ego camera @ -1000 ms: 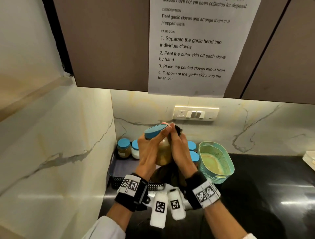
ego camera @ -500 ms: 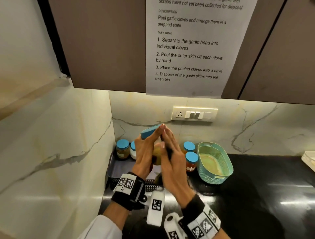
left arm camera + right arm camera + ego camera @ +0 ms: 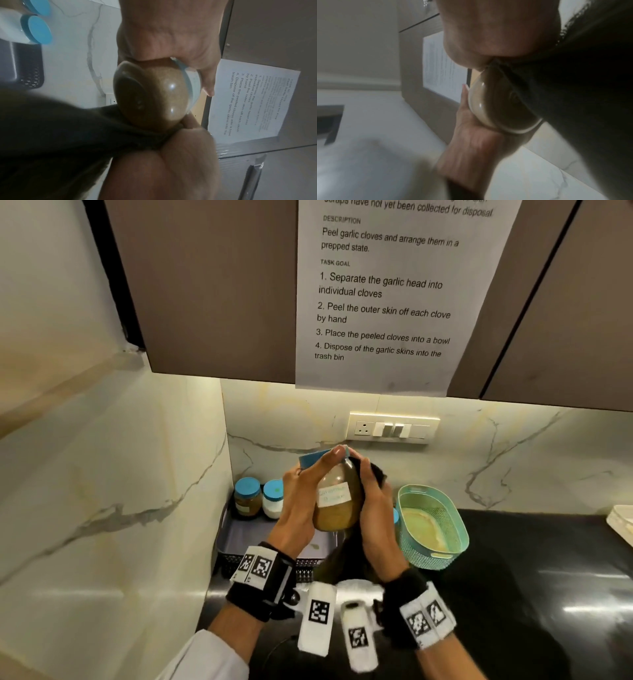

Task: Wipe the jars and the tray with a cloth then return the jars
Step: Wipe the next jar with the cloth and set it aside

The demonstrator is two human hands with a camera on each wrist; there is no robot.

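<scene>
A glass jar (image 3: 337, 498) with a blue lid and a handwritten label, part-filled with a brownish powder, is held tilted in mid-air at the centre of the head view, above the dark tray (image 3: 246, 537) that sits in the corner of the black worktop (image 3: 548, 594). The left hand (image 3: 301, 505) grips the jar along its left side, fingers curled up to the lid; the right hand (image 3: 376, 508) presses a dark cloth (image 3: 375, 474) against the jar's right side, fingers closed around the fabric, whose loose end hangs below. The left wrist view shows the cloth (image 3: 85, 135) tucked under the rounded glass base (image 3: 154, 97).

The jar looks rigid, smooth and breakable, probably of moderate weight given its contents; its curved body may slip, so the shoulder and lid seem the safest places to hold. The cloth is soft and drapes freely.

Two more blue-lidded jars (image 3: 260, 498) stand at the back of the tray, lower left of centre. A teal basket (image 3: 431, 525) rests just right of the hands, and a printed sheet (image 3: 380, 292) hangs from the cabinet above.
</scene>
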